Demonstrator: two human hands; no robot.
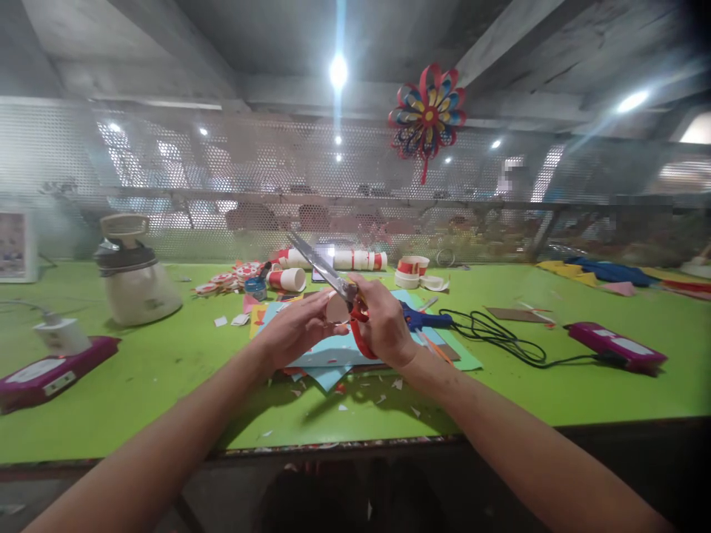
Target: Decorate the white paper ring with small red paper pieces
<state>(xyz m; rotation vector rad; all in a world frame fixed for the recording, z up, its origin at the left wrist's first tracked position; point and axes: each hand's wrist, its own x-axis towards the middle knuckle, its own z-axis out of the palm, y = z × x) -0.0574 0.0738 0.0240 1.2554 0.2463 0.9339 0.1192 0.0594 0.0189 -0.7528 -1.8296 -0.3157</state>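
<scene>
My right hand [383, 318] is wrapped round the red handles of a pair of scissors [319, 263], whose long blades point up and to the left. Close beside it, my left hand [300, 326] grips a pale, rounded paper piece [336, 308] between thumb and fingers. The blades pass just above this piece; whether they touch it I cannot tell. Beneath both hands lie light blue paper sheets [316, 354]. A blue glue gun [425, 318] rests on the sheets right of my right hand, its black cord running rightward.
Paper cups [411, 270] and a red-and-white paper roll [361, 260] stand behind. A large jug [136, 277] is at left. Purple power strips [616, 346] lie on both sides of the green table [167, 400]. Paper scraps litter the near edge. A paper flower [429, 117] hangs above.
</scene>
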